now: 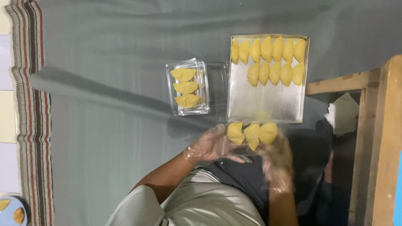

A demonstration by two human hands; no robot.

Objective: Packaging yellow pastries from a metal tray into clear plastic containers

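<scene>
Both my hands wear thin clear plastic gloves. My left hand (205, 146) and my right hand (278, 161) together hold a small clear plastic box (239, 150) with three yellow folded pastries (251, 134) in a row, just below the near edge of a metal tray (264, 104). The tray holds several more yellow pastries (274, 62) in two rows at its far end. To the left of the tray lies another clear plastic box (187, 87) with three pastries in it, its lid (217, 83) folded open toward the tray.
Everything lies on a grey mat (117, 83). A striped rug edge (29, 104) runs down the left side. A wooden frame (377, 125) stands at the right, with a white cloth (345, 113) beside it. A blue plate (12, 211) with pastry pieces sits at bottom left.
</scene>
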